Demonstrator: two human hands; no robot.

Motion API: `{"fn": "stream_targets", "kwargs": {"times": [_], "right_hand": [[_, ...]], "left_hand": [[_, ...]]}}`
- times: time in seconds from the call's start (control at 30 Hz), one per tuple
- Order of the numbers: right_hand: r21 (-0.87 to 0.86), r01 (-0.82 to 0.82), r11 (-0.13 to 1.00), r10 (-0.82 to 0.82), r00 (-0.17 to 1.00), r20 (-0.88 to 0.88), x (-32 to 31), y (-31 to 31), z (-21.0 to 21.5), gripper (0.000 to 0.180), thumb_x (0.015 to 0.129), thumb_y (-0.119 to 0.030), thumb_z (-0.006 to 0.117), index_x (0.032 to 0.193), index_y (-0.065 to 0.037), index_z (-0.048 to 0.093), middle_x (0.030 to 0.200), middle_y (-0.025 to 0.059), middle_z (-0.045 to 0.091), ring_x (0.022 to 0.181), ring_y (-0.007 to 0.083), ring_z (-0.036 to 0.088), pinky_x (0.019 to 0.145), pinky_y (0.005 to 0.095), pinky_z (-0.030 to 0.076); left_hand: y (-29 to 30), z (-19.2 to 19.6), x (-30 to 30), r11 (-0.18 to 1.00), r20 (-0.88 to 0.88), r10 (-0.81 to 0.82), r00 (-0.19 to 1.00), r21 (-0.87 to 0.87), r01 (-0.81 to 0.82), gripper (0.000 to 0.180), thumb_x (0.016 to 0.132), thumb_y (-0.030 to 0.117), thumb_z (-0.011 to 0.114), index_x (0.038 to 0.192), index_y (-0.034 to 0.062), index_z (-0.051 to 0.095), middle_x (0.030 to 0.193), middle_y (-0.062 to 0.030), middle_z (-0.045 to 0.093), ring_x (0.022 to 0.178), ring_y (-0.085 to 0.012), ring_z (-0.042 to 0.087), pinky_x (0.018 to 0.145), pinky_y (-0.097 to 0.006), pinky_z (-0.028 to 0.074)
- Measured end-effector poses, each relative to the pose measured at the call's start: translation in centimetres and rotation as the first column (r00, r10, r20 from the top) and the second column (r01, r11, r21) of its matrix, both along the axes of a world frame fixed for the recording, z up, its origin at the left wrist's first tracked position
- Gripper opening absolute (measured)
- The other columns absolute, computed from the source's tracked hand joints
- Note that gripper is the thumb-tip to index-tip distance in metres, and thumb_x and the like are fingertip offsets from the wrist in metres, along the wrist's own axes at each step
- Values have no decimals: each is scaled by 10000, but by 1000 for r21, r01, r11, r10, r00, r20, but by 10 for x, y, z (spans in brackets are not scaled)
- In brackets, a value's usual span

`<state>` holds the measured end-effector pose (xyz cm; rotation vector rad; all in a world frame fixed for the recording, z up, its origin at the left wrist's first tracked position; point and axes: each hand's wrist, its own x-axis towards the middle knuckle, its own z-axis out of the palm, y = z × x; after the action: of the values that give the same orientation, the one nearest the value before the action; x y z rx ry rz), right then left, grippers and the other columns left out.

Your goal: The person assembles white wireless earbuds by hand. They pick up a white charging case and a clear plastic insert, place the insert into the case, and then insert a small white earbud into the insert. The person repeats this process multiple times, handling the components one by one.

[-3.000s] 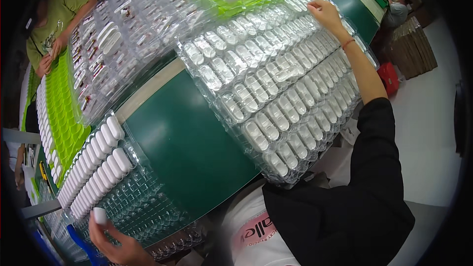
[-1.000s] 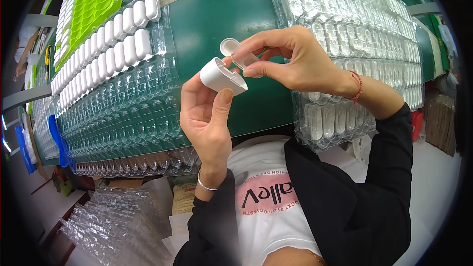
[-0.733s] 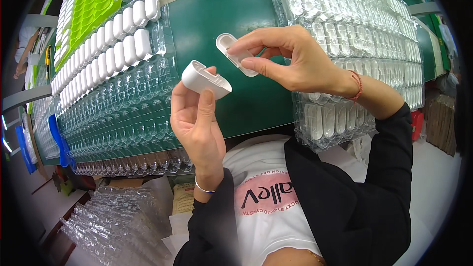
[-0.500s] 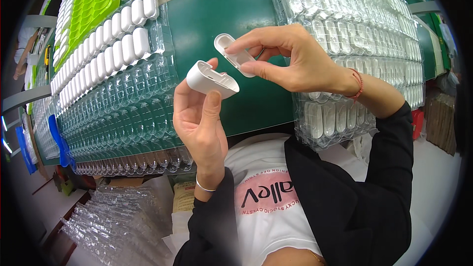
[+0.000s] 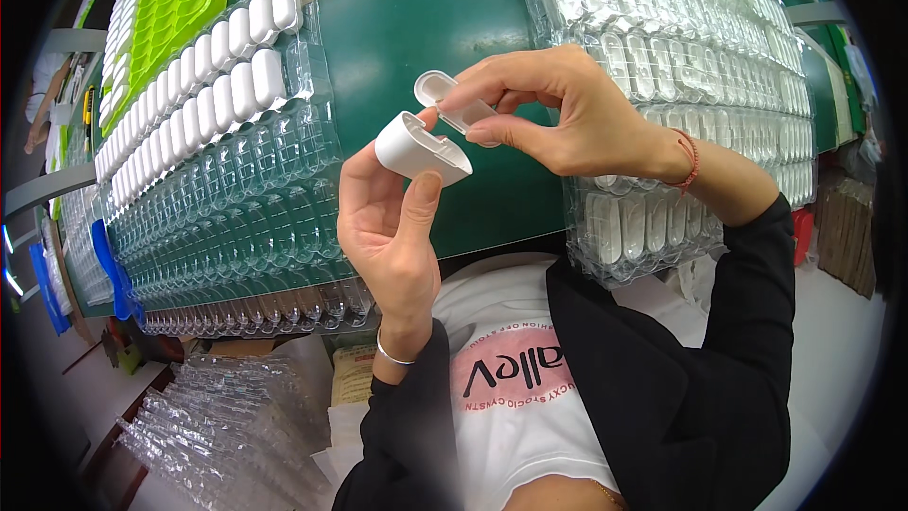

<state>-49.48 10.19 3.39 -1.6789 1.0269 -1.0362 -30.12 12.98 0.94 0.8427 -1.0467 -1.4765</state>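
My left hand (image 5: 392, 227) holds a white plastic case body (image 5: 416, 147) between thumb and fingers, its hollow end tilted up to the right. My right hand (image 5: 558, 114) pinches a small white oval lid piece (image 5: 445, 99) by its tab, right above the case body and nearly touching it. Both hands are raised over the green conveyor belt (image 5: 426, 28). A clear blister tray (image 5: 227, 218) lies to the left, with rows of white case bodies (image 5: 222, 85) in its far part.
A second clear tray (image 5: 681, 66) filled with small white parts lies on the right. Lime green trays (image 5: 165, 19) sit at the far left. Stacked empty clear trays (image 5: 227, 426) lie low at the left. Another person's hand (image 5: 43, 128) shows at the left rim.
Three seconds ago my right hand reached into the right tray and my left picked a case body. Over the last second the lid piece and case body stayed close together, shifting slightly.
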Motion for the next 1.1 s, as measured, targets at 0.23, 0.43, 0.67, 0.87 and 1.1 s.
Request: {"fn": "stream_targets", "kwargs": {"times": [0.23,0.43,0.67,0.87,1.1], "right_hand": [[-36,-4,999,4,1000,-9,0,1,0,234,792,48,638,1006,-27,697,964,84,720,830,182,684,785,308,563],[-37,-4,999,3,1000,-25,0,-1,-1,209,803,19,652,1001,-27,703,946,111,718,806,176,687,749,292,565],[-88,37,995,-42,998,-50,3,0,-3,204,831,-27,663,1030,-38,707,949,117,715,786,186,692,675,277,571],[-168,71,983,-90,990,-105,4,2,-6,221,822,-43,684,1042,-45,700,958,105,709,747,194,685,643,280,565],[-280,106,954,-147,981,-130,5,4,-11,234,799,-51,709,1031,-82,702,817,79,666,571,172,598,513,277,482]], "left_hand": [[1,-1,-1,999,-54,-4,999,51,7,371,889,14,626,1219,-50,470,1231,-220,582,1144,-209,563,970,-344,461],[0,0,-1,998,-87,-2,996,66,8,367,897,18,617,1225,-51,468,1223,-202,584,1127,-206,568,961,-342,466],[2,-2,8,993,-115,7,993,117,6,413,938,83,576,1292,-63,421,1227,-154,537,1136,-228,571,939,-355,499],[1,0,-5,985,-121,-22,992,166,42,443,932,70,580,1324,-32,402,1245,-145,534,1167,-218,547,950,-360,498],[-1,-4,-2,984,-109,-38,993,167,56,463,918,50,594,1331,-16,397,1246,-145,538,1159,-220,555,947,-363,505]]}}
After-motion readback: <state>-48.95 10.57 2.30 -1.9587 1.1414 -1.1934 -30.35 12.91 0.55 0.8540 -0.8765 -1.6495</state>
